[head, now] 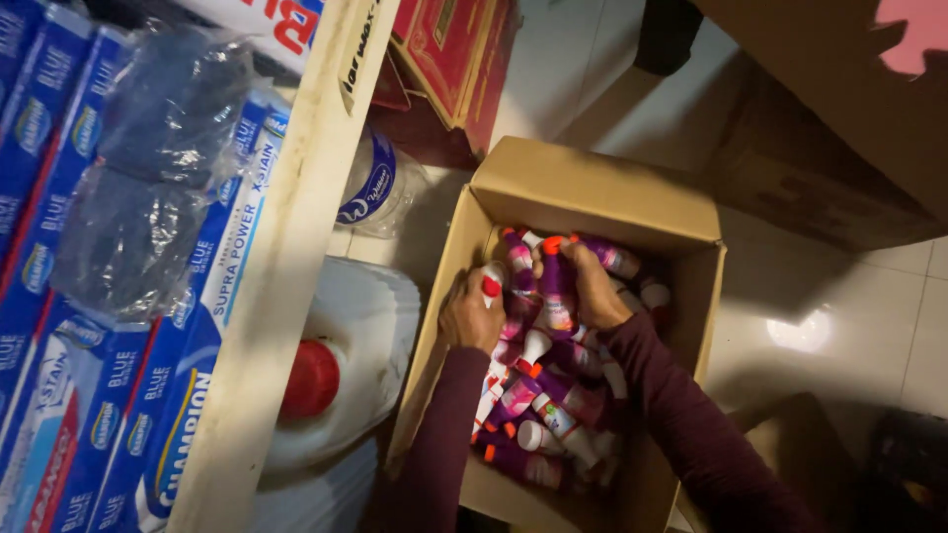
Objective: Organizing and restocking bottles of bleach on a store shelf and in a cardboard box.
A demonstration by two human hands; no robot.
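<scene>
Both my hands reach into an open cardboard box (pixel 592 188) on the floor, filled with several small purple bottles with red and white caps (pixel 553 415). My left hand (pixel 470 314) grips a bottle with a white body and red cap (pixel 491 283) near the box's left wall. My right hand (pixel 592 286) is closed around a purple bottle with an orange-red cap (pixel 553 281) held upright in the middle of the box. Dark maroon sleeves cover both my forearms.
A wooden shelf edge (pixel 286 247) runs diagonally at left, with blue boxed packs (pixel 59 197) and crumpled plastic wrap (pixel 158 168) on it. A white jug with a red cap (pixel 346 365) stands beside the box. Red cartons (pixel 449 49) and large cardboard boxes (pixel 829 128) lie beyond on the tiled floor.
</scene>
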